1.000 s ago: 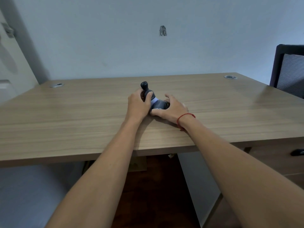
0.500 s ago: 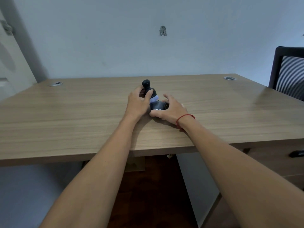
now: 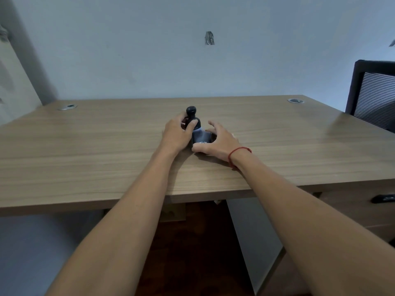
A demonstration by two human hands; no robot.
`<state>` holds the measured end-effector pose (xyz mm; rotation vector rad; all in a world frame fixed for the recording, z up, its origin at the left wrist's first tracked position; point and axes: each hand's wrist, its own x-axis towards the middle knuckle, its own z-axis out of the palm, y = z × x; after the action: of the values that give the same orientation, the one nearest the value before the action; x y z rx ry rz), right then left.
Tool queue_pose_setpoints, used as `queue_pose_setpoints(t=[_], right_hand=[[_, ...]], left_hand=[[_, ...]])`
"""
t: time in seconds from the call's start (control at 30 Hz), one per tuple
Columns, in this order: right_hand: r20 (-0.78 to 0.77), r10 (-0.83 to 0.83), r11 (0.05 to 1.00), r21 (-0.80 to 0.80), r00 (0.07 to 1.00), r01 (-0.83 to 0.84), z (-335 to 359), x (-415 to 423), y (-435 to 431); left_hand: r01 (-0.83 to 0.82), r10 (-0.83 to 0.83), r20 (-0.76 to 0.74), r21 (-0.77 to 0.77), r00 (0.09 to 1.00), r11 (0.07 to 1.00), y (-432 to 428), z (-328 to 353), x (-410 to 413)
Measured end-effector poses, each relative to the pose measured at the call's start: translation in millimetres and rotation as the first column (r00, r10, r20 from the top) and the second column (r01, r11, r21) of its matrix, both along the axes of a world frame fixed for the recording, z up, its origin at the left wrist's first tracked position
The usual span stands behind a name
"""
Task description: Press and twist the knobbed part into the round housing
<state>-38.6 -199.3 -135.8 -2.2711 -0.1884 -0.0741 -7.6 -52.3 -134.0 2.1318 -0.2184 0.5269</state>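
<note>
A small dark bottle-like object with a round knob on top, a pale blue band and white lettering on its lower part stands on the wooden desk, near the middle. My left hand grips its upper part just under the knob, thumb in front. My right hand curls round the lower part from the right, with its thumb low against the front and its fingers arched behind. A red string sits on my right wrist. Much of the object is hidden by both hands.
Two round cable grommets sit at the desk's back corners, one on the left and one on the right. A black mesh chair stands at the right. A drawer with a dark handle is under the desk's right side. A plain wall lies behind.
Both hands stay on the object at the same spot. My right fingers have arched up a little higher round its lower part.
</note>
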Motion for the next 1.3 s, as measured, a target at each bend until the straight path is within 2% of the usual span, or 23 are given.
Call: queue_pose_setpoints(t=[0.07, 0.2, 0.27, 0.33, 0.4, 0.6, 0.7, 0.8, 0.97, 1.1, 1.3], right_hand=[[-0.019, 0.013, 1.0, 0.014, 1.0, -0.012, -1, 0, 1], [-0.034, 0.026, 0.999, 0.043, 0.999, -0.025, -2, 1, 0], [-0.025, 0.022, 0.999, 0.045, 0.999, -0.021, -3, 3, 0], [-0.015, 0.019, 0.998, 0.059, 1.0, -0.018, -5, 5, 1], [-0.016, 0.025, 0.997, 0.079, 1.0, -0.023, -7, 6, 2], [0.0, -0.013, 0.998, 0.053, 1.0, 0.013, -10, 13, 2], [0.022, 0.009, 0.998, 0.064, 1.0, -0.011, -10, 15, 0], [0.03, 0.02, 0.996, 0.089, 0.999, -0.023, -8, 11, 1], [0.03, 0.015, 0.994, 0.111, 0.999, -0.018, -12, 18, 2], [0.0, 0.016, 0.994, 0.106, 1.0, -0.016, -10, 15, 1], [-0.047, 0.026, 0.995, 0.094, 0.999, -0.022, -8, 11, 1]], left_hand=[[-0.061, 0.061, 0.022, 0.031, 0.998, 0.998, -1, -1, 1], [0.011, -0.001, 0.048, -0.217, 0.999, 0.976, 0, 5, -5], [0.052, -0.041, 0.078, -0.152, 0.996, 0.987, 1, 4, -5], [0.011, -0.016, 0.098, 0.055, 0.995, 0.998, -1, -1, -4], [-0.035, 0.02, 0.105, 0.144, 0.994, 0.989, -3, -4, -2], [0.137, -0.127, 0.114, -0.086, 0.985, 0.987, 3, 16, -15], [0.23, -0.232, 0.046, 0.042, 0.972, 0.972, -2, 21, -17], [0.173, -0.183, 0.044, 0.171, 0.982, 0.97, -7, 23, -5], [0.271, -0.26, -0.087, 0.157, 0.962, 0.95, -8, 35, 3], [0.319, -0.305, -0.132, 0.094, 0.943, 0.943, 5, 44, -1], [0.194, -0.19, -0.04, 0.149, 0.981, 0.97, 0, 26, 2]])
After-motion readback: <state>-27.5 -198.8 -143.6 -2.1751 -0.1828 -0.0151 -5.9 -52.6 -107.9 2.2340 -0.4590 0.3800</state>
